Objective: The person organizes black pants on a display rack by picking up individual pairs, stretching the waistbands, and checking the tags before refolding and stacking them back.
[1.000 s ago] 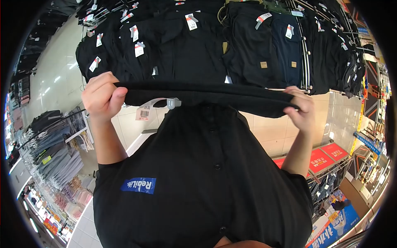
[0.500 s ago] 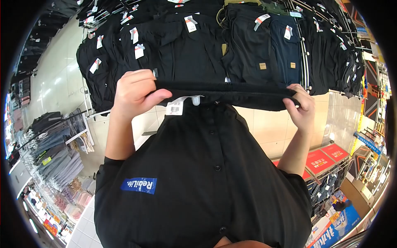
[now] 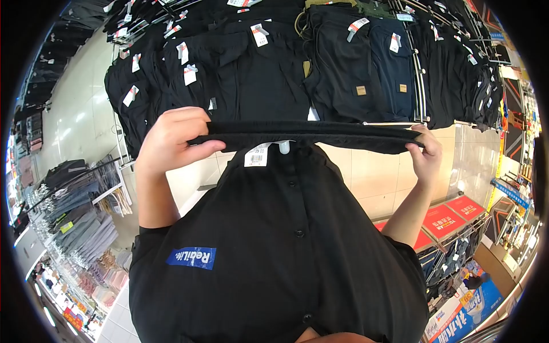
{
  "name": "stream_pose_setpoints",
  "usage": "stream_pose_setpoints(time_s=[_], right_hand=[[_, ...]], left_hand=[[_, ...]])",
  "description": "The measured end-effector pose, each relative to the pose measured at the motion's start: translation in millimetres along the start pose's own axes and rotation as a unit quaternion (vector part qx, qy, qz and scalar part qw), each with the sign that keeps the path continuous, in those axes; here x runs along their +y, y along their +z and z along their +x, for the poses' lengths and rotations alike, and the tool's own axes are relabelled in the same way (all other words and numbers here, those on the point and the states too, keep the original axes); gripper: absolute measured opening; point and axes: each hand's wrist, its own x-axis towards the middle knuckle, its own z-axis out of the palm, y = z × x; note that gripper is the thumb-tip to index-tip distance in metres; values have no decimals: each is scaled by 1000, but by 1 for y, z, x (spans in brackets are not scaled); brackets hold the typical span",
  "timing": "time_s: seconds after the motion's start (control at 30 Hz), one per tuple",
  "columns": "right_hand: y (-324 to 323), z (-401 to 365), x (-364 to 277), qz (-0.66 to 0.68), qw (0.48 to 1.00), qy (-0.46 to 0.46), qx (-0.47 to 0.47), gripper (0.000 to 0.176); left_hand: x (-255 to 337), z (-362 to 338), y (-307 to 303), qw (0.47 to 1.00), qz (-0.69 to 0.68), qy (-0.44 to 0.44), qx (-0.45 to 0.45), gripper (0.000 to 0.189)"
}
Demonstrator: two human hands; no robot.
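Note:
A pair of black pants (image 3: 320,136) is stretched sideways in front of my chest, held along its waistband. Most of its legs are out of sight below the band. My left hand (image 3: 176,139) grips one end, thumb along the near edge and fingers folded over. At the opposite end, my right hand (image 3: 425,153) pinches the band between thumb and fingers. A white price tag (image 3: 257,156) with a barcode dangles from the waistband, nearer my left hand, beside a small pale plastic clip (image 3: 284,147).
Ahead stands a rack of tagged black pants (image 3: 266,74), with navy pants (image 3: 392,74) among them. Folded grey clothes (image 3: 86,217) are on a stand at left. Red sign boards (image 3: 440,223) top a rack at right. Pale floor tiles (image 3: 366,177) show between.
My hands have moved slightly farther apart and a little lower, pulling the waistband wider. The price tag has shifted right and turned more toward me.

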Motion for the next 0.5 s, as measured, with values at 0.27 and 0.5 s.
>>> stream_pose_setpoints(time_s=[0.27, 0.5], right_hand=[[40, 19, -48, 5, 994, 7, -108, 22], [82, 18, -57, -37, 978, 28, -203, 25]], left_hand=[[17, 35, 24, 993, -23, 88, 79, 38], [29, 56, 39, 986, 4, 152, 75, 42]])
